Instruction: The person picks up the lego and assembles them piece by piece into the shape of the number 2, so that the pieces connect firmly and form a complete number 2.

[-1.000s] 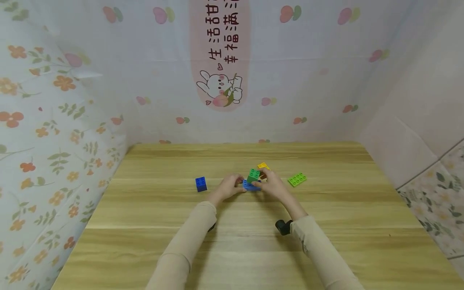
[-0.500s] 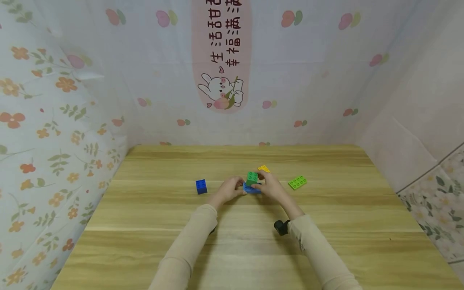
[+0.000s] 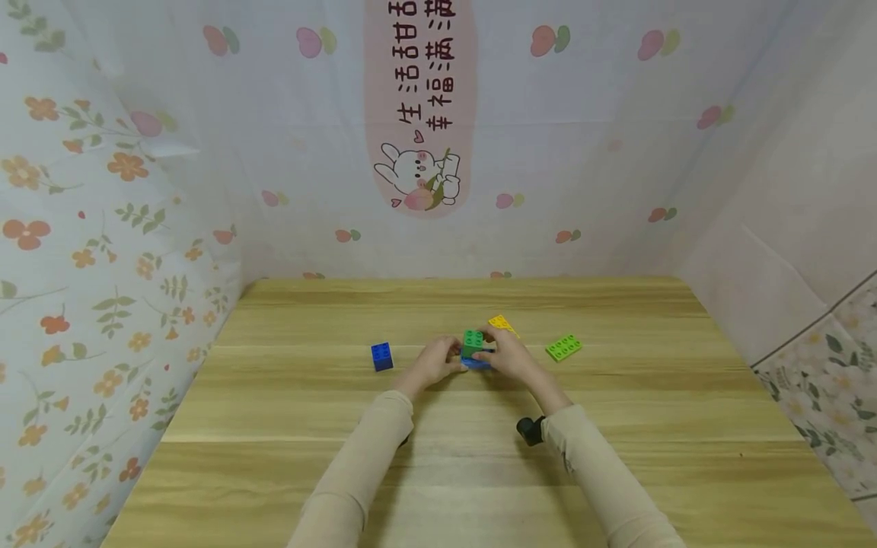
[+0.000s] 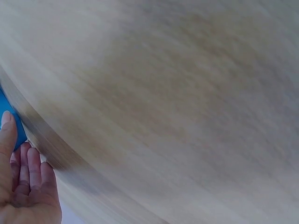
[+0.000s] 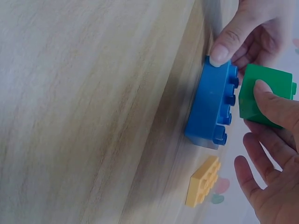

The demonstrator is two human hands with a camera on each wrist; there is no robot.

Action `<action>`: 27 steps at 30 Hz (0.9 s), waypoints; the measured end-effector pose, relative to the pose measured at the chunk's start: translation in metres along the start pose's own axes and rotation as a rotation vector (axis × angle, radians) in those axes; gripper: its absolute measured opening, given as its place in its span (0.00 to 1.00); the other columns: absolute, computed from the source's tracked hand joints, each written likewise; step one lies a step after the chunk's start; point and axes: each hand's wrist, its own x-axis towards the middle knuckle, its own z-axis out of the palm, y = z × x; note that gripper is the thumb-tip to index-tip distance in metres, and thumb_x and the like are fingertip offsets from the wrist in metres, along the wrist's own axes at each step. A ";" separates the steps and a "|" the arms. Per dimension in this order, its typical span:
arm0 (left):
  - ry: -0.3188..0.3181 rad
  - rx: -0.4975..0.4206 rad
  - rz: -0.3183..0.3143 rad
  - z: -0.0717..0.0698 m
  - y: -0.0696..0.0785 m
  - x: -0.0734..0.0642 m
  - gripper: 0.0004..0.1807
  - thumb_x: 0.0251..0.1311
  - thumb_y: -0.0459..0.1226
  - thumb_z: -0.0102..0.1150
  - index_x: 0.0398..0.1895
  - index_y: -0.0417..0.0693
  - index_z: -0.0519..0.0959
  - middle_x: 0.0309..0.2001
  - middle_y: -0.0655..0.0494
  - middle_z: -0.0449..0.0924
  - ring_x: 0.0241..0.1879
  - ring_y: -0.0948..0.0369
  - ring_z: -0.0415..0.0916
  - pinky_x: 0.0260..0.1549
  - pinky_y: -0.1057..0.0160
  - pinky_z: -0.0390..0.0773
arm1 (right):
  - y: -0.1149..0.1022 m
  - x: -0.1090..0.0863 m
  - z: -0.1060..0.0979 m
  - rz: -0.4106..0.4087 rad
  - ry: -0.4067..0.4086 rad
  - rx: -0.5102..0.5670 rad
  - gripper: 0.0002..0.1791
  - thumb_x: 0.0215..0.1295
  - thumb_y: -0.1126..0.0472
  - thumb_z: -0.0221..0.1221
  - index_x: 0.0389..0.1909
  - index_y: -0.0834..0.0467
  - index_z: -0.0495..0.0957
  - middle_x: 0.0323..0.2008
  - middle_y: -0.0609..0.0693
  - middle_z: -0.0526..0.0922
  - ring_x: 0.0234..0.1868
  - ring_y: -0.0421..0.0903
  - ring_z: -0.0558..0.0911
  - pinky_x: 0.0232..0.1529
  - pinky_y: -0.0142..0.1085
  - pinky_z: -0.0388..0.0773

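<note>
A long blue building brick (image 5: pixel 205 105) lies studs up on the table, and my left hand (image 3: pixel 436 361) grips its left end, thumb on the near side. Just over its studs, my right hand (image 3: pixel 509 356) pinches a square green brick (image 5: pixel 266 91) between thumb and fingers. In the right wrist view a small gap shows between the green brick and the blue studs. The left wrist view catches only a corner of the blue brick (image 4: pixel 10 122) at its left edge, by the thumb. The other fingers of the right hand are spread loosely.
Left of the hands stands a dark blue square brick (image 3: pixel 381 356). A yellow brick (image 3: pixel 502 324) lies just behind the right hand, and a flat lime-green brick (image 3: pixel 564 347) lies farther right. Patterned cloth (image 3: pixel 294 137) hangs behind the wooden table (image 3: pixel 452 487).
My right hand has carried the green brick slightly left, toward the left end of the long blue brick. The left hand keeps its hold. The head view has shifted a little.
</note>
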 end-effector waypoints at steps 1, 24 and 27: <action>0.000 -0.006 0.000 0.000 0.000 0.000 0.21 0.54 0.36 0.62 0.50 0.35 0.71 0.49 0.43 0.75 0.50 0.51 0.74 0.52 0.58 0.74 | 0.000 0.000 0.000 -0.005 -0.002 -0.010 0.24 0.58 0.62 0.60 0.56 0.62 0.70 0.51 0.61 0.76 0.54 0.57 0.73 0.54 0.50 0.73; -0.007 -0.032 -0.015 -0.002 0.003 -0.002 0.21 0.55 0.36 0.61 0.50 0.36 0.72 0.50 0.44 0.75 0.51 0.52 0.73 0.53 0.58 0.74 | 0.007 0.002 -0.003 -0.071 -0.055 -0.039 0.22 0.56 0.62 0.62 0.53 0.62 0.73 0.47 0.60 0.79 0.49 0.55 0.76 0.49 0.47 0.76; -0.010 -0.034 -0.016 -0.002 0.004 -0.003 0.21 0.55 0.36 0.61 0.50 0.36 0.72 0.50 0.44 0.75 0.51 0.52 0.73 0.53 0.57 0.74 | 0.005 0.002 -0.005 -0.066 -0.064 -0.078 0.24 0.56 0.62 0.63 0.54 0.63 0.73 0.48 0.61 0.78 0.49 0.55 0.77 0.49 0.47 0.76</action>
